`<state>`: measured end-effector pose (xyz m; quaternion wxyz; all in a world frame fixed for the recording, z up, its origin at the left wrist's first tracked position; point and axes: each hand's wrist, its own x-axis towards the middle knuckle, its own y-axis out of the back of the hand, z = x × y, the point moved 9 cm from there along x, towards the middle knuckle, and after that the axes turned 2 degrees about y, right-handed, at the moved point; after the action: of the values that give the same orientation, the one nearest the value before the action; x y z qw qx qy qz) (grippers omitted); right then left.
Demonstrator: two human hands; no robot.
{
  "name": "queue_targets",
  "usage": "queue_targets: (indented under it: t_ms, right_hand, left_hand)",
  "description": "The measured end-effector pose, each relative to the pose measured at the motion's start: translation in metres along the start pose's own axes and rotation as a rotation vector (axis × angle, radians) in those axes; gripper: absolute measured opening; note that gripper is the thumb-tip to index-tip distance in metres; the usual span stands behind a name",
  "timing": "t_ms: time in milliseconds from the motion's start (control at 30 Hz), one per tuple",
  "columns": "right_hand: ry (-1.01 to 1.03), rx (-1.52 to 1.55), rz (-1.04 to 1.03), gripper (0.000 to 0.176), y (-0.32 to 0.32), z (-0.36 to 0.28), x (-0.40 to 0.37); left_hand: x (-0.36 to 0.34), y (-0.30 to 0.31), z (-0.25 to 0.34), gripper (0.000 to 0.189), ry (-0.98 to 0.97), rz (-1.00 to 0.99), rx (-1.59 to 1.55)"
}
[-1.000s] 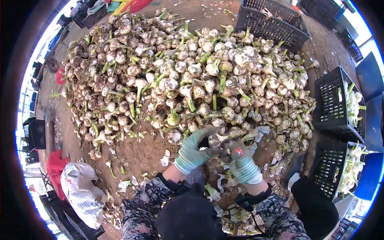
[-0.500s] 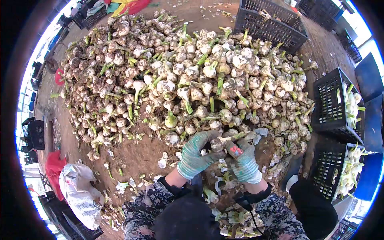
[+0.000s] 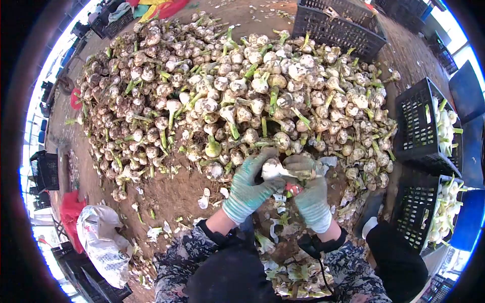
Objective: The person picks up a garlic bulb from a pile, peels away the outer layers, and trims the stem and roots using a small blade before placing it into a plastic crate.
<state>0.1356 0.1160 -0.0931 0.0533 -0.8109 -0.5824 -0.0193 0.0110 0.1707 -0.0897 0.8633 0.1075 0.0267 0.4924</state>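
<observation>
A garlic bulb (image 3: 273,169), whiter than those in the heap, is held between my two hands at the near edge of the heap of garlic (image 3: 242,86). My left hand (image 3: 247,189), in a green-and-white knit glove, is curled around the bulb from the left. In a matching glove with a red patch at the thumb, my right hand (image 3: 309,189) is closed over the stalk (image 3: 302,174) on the bulb's right side. Torn skins and leaf scraps (image 3: 265,245) litter the ground beneath both hands.
Two black crates (image 3: 417,118) with cleaned white garlic (image 3: 444,209) stand at the right. Another black crate (image 3: 336,30) sits behind the heap. A white sack (image 3: 103,242) and a red mesh bag (image 3: 70,212) lie at left. Beside my right arm is a dark-clothed person's limb (image 3: 394,257).
The bulb in my hands now shows a clean white surface where it looked brownish. My right hand has turned and shifted slightly up, its fingers now lying over the stalk.
</observation>
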Motion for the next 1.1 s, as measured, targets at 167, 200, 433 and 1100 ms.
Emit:
queue_targets:
  t_ms: [167, 200, 433, 1100]
  right_hand:
    - [-0.163, 0.097, -0.035, 0.026, 0.013, 0.011, -0.006]
    - [-0.491, 0.276, 0.020, 0.025, 0.014, 0.037, -0.017]
    - [-0.253, -0.151, -0.033, 0.019, 0.014, 0.013, -0.009]
    - [-0.432, -0.551, -0.504, 0.038, 0.017, 0.052, -0.021]
  left_hand:
    - [-0.023, -0.028, -0.024, 0.060, 0.629, -0.336, -0.881]
    - [-0.022, -0.030, -0.028, 0.060, 0.630, -0.336, -0.881]
    - [-0.010, -0.005, -0.007, 0.042, 0.099, -0.038, -0.040]
    - [-0.008, -0.007, -0.029, 0.061, 0.408, -0.266, -0.568]
